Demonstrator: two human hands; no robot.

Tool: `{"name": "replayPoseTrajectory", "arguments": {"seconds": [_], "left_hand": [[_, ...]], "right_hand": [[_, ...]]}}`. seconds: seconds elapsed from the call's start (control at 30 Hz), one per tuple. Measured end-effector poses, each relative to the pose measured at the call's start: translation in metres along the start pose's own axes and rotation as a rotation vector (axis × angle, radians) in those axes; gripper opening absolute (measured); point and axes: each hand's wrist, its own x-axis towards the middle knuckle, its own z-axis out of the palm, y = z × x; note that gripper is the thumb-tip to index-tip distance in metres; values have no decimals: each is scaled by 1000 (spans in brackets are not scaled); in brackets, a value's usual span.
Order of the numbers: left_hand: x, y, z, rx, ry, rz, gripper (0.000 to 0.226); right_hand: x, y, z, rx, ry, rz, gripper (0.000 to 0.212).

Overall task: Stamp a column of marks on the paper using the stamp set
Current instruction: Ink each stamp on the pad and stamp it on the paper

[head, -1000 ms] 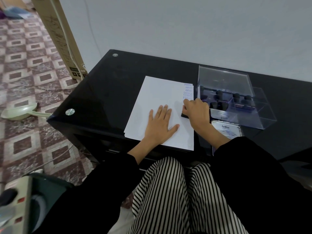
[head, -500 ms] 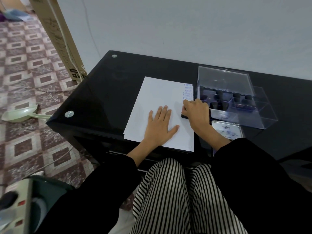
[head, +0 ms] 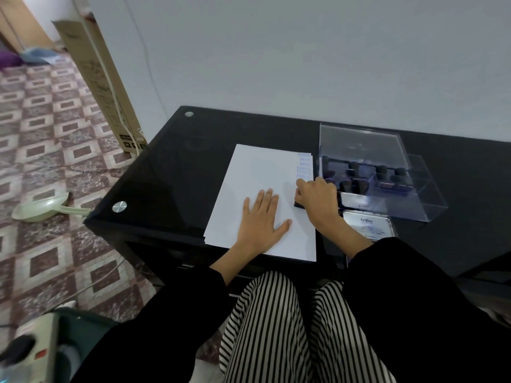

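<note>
Probably light and rigid, the stamp (head: 299, 205) sits mid-frame at the right edge of the paper (head: 257, 172), its top gripped by the right hand (head: 318, 200); the left hand (head: 261, 219) lies flat, pinning the thin, slippery sheet.

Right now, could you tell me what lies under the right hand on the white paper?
A black stamp: only its base edge shows beneath the right hand, on the white paper nearer the person than the blue stamped marks. Its handle and print face are hidden.
</note>
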Motion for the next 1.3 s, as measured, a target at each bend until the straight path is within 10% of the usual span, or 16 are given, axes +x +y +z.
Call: {"name": "replayPoseTrajectory", "arguments": {"seconds": [0.67,0.9,1.3], "left_hand": [[-28,77,-19,-166,11,315,59],[-35,99,-1,-193,-76,361,100],[-32,102,10,-76,-40,397,102]], "right_hand": [[-65,83,-53,201,166,121,24],[-113,88,-36,187,160,100,27],[-134,91,-18,-1,256,147,33]]}}
